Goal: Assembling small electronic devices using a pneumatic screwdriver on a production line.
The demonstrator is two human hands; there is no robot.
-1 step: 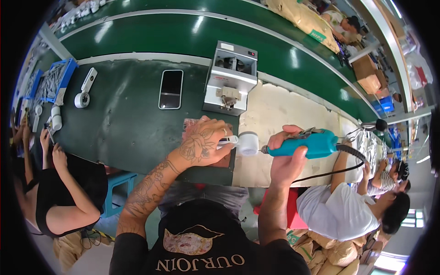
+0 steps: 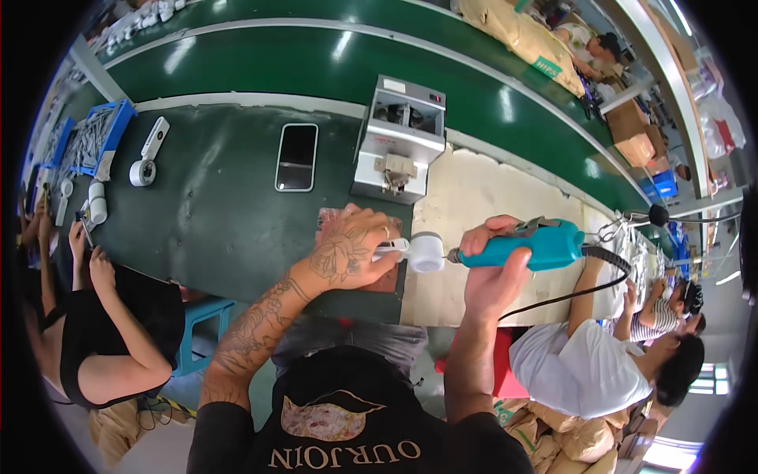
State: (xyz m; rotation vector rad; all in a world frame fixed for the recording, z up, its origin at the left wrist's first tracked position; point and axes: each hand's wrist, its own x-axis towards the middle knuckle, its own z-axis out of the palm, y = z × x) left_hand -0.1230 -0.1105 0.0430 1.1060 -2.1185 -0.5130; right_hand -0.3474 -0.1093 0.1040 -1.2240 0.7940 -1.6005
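My left hand [image 2: 351, 249] is closed around the handle of a white handheld device with a round, drum-shaped head [image 2: 426, 251], holding it flat over a reddish worn pad [image 2: 328, 220]. The handle is mostly hidden under my fingers. My right hand [image 2: 497, 272] grips a teal electric screwdriver [image 2: 545, 246] lying level, its bit aimed left at the device's head. The tip is at or very close to the head's right side; contact cannot be told. From the screwdriver's rear runs a black coiled cord [image 2: 620, 265].
Ahead stands a grey metal machine [image 2: 399, 138] with a phone [image 2: 297, 157] to its left. A similar white device [image 2: 146, 162] and a blue crate of parts [image 2: 106, 138] lie at the far left. Co-workers sit on both sides. Beyond runs a green conveyor belt [image 2: 260, 59].
The screwdriver has shifted slightly left, bringing its bit closer to the white head. My left hand keeps its hold, and the whole view has shifted a little.
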